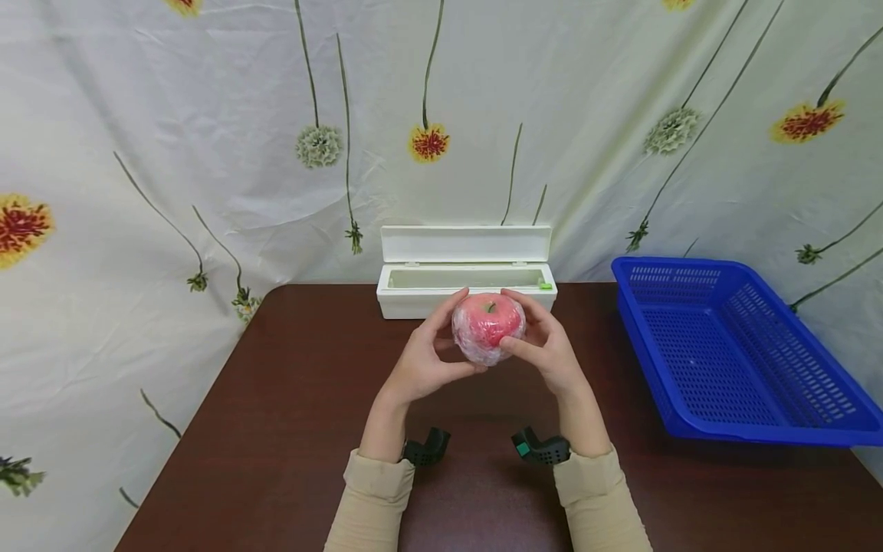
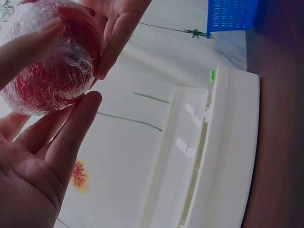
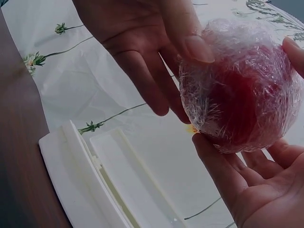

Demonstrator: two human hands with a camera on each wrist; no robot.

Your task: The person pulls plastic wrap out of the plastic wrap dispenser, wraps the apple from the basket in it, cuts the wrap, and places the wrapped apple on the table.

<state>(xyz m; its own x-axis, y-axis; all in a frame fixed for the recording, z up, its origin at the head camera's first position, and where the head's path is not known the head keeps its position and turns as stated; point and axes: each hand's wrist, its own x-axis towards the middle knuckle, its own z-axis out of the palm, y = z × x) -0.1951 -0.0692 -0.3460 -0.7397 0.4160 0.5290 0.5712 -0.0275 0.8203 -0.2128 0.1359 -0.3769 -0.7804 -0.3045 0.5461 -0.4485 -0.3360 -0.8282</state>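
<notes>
A red apple (image 1: 488,326) wrapped in clear plastic film is held up between both hands above the table. The film looks crumpled over its lower side in the left wrist view, where the apple (image 2: 52,61) fills the upper left corner. My left hand (image 1: 422,362) grips it from the left, thumb underneath and fingers along the side. From the right, my right hand (image 1: 552,351) holds it, with the thumb pressed on the front of the film. In the right wrist view the apple (image 3: 242,95) shows wrinkled wrap, with fingertips of both hands on it.
Behind the hands a long white box (image 1: 465,295) stands with its lid (image 1: 465,244) raised and a small green piece (image 1: 546,287) at its right end. To the right sits a blue plastic basket (image 1: 672,383). A flowered cloth (image 1: 228,115) hangs behind the dark brown table (image 1: 276,429).
</notes>
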